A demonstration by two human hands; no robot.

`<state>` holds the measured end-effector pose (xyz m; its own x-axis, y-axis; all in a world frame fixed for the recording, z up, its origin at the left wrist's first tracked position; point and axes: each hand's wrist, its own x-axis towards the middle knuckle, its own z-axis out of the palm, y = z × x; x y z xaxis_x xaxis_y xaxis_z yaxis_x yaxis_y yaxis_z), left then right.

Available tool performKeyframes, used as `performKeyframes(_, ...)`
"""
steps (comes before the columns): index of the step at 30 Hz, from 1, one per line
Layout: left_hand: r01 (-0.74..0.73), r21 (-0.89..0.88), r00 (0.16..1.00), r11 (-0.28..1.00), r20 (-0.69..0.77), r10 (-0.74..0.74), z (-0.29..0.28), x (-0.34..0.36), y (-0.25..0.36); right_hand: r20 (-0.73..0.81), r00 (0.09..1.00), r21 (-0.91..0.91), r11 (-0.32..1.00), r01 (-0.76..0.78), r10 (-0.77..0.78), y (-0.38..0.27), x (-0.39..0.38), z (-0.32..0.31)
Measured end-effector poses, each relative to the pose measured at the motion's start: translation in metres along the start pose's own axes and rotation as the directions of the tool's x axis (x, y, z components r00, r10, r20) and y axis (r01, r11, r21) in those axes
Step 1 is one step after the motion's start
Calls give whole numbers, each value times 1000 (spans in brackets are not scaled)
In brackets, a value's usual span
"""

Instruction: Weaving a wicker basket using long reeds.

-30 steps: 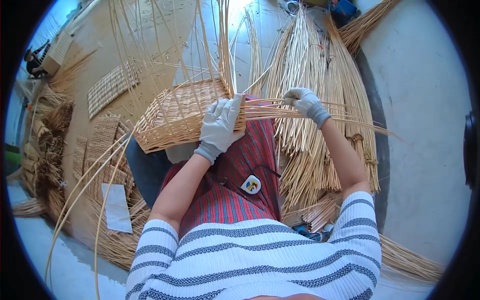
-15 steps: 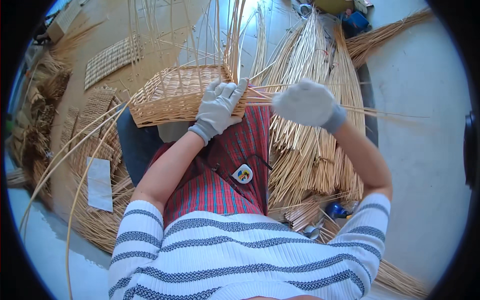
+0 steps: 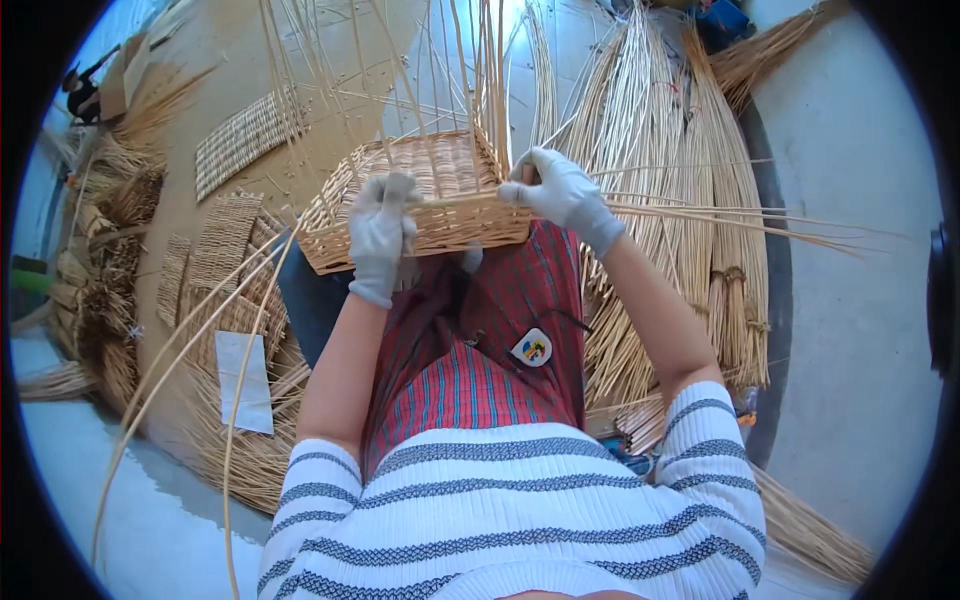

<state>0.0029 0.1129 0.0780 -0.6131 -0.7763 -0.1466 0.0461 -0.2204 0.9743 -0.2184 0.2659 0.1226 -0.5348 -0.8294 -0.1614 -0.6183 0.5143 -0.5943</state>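
A partly woven wicker basket (image 3: 470, 225) rests across my lap, its tall upright stakes (image 3: 355, 70) rising from the walls. My left hand (image 3: 376, 245), in a pale grey glove, is closed on the near wall, fingers curled over the rim. At the near right corner is my gloved right hand (image 3: 565, 192), thumb and fingers pinched round a thin wicker strand at the rim; the exact grip is partly hidden. Loose strands (image 3: 720, 215) stick out to the right past that hand. Longer canes (image 3: 190, 350) trail from the basket's left corner toward the lower left.
A large bundle of pale canes (image 3: 640, 130) spreads on the floor to the right. Woven panels (image 3: 245, 140) and a white sheet (image 3: 243, 380) lie at left, beside heaps of dried stalks (image 3: 120, 240). A blue container (image 3: 722, 20) stands at the far right.
My right hand has come in from the right to the basket's corner. My left hand has shifted left along the near wall. The whole view has moved slightly.
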Motion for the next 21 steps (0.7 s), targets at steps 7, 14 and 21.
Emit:
performKeyframes(7,-639,630,767,440,479,428,150,81,48,-535,844,-230,968,-100,-40,20,14,61)
performKeyframes(14,-826,253,552,504,542,634,56,-1,-20,-469,877,-194,957,-215,102,38,28,60)
performKeyframes(21,-339,57,826,939,-459,326,-126,-54,-22,-798,555,-8,925,379,-234,-59,-25,97)
